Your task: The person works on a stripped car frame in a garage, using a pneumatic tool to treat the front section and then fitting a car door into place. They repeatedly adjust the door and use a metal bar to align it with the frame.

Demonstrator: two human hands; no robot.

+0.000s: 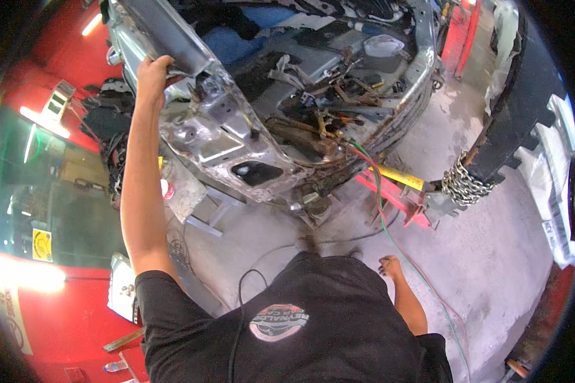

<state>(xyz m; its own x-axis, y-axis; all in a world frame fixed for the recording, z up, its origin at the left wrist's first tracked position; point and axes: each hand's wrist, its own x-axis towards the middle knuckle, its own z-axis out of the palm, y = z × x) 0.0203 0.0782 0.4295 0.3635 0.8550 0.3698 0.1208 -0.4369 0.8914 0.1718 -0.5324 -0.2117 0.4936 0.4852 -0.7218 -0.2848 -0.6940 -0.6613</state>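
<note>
My left arm reaches forward, and my left hand (pixel 152 78) is closed on the edge of a smooth grey sheet-metal panel (pixel 174 39). This panel lies along the left side of a stripped car body (pixel 220 131), whose bare metal is scuffed and partly rusty. The fingertips are partly hidden at the edge. Down by my side, away from the car, hangs my right hand (pixel 388 266), its fingers loosely bent and apart with nothing in them. Hand tools and loose metal parts (pixel 342 96) lie on the car's floor pan.
A red and green hose (pixel 380 198) runs from the car across the concrete. At the right, a chain (pixel 464 182) wraps a dark notched beam (pixel 517 115) near a red stand (pixel 417 207). A red vehicle (pixel 64 306) stands left; a cable (pixel 241 287) crosses my shirt.
</note>
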